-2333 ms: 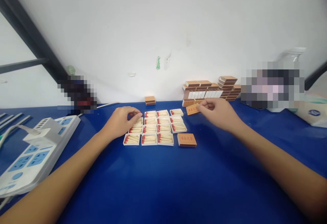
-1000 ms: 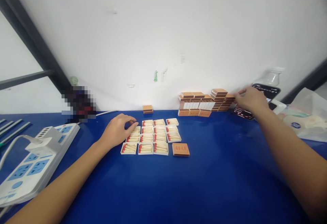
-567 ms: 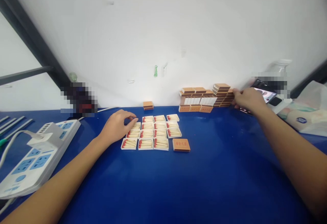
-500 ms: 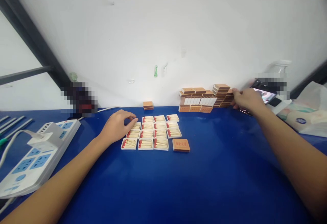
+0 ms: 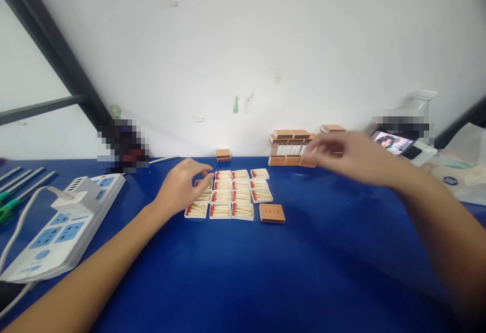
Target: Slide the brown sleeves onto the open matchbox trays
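Observation:
My left hand (image 5: 184,185) rests at the left edge of several open matchbox trays (image 5: 220,210) filled with red-tipped matches. Its thumb and curved index finger are apart, with nothing between them. In front of the stacked matchboxes (image 5: 300,133) at the back right, my right hand (image 5: 343,157) hangs above the table, smeared by motion. Its fingers are bent, and whether they hold anything cannot be made out. One closed matchbox (image 5: 272,212) lies beside the front row of trays. The hand and wrist hide part of the right-hand stack.
A white power strip (image 5: 68,232) with a plugged-in adapter lies on the blue table (image 5: 243,277) at left, near green-handled tools (image 5: 28,194). Two small matchboxes (image 5: 223,155) sit by the wall. A lit phone (image 5: 393,143) and a plastic bag (image 5: 465,161) are at right.
My right hand has moved left from the right end of the stacked matchboxes, beside the phone, to in front of them. My left hand stays by the trays; the view has shifted slightly.

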